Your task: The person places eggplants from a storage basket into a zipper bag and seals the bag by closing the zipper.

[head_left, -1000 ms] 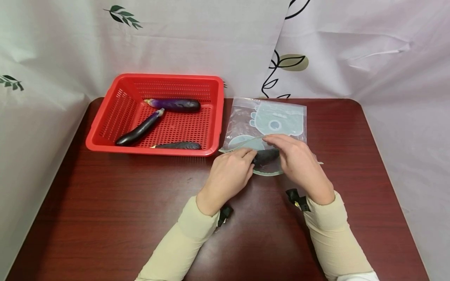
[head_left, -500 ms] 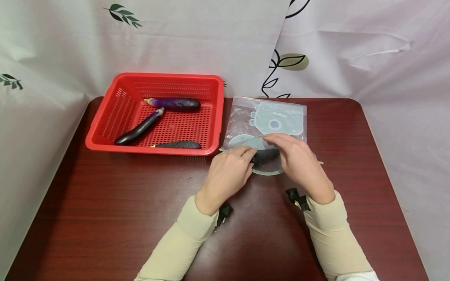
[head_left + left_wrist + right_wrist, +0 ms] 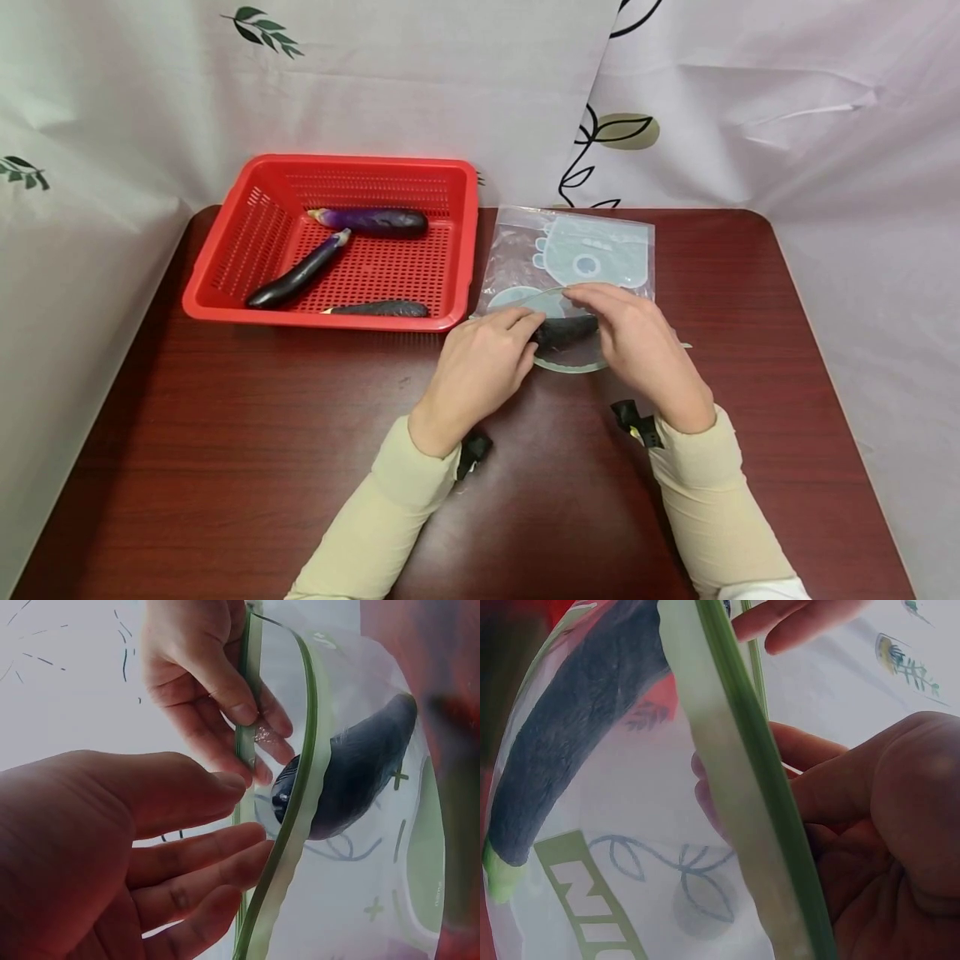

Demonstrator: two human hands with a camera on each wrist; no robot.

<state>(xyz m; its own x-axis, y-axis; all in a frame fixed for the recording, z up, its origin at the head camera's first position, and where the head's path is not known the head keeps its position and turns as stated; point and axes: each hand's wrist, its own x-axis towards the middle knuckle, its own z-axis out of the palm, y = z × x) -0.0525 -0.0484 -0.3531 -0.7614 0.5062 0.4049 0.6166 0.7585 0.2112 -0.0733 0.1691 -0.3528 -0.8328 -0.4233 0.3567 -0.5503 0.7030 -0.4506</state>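
A dark eggplant [image 3: 360, 780] lies inside a clear zip bag [image 3: 573, 367] with green edge strips, its body showing through the plastic. In the right wrist view, the eggplant [image 3: 577, 712] has its pale green end low in the bag. My right hand [image 3: 637, 346] pinches the bag's rim between thumb and fingers, fingers behind the green strip [image 3: 757, 765]. At the bag's mouth, my left hand [image 3: 483, 362] has its fingers extended and fairly straight, with the thumb apart from them. Its fingertips [image 3: 247, 851] are between the two strips, near the eggplant's dark end.
A red basket [image 3: 322, 321] stands at the back left with three eggplants, including a purple one [image 3: 371, 222]. Behind the held bag, another printed clear bag [image 3: 517, 250] lies flat on the brown table [image 3: 337, 458]. Patterned white cloth [image 3: 420, 92] hangs behind.
My left hand has drawn slightly left, away from the eggplant in the bag. My right hand keeps its grip on the bag's rim almost unmoved.
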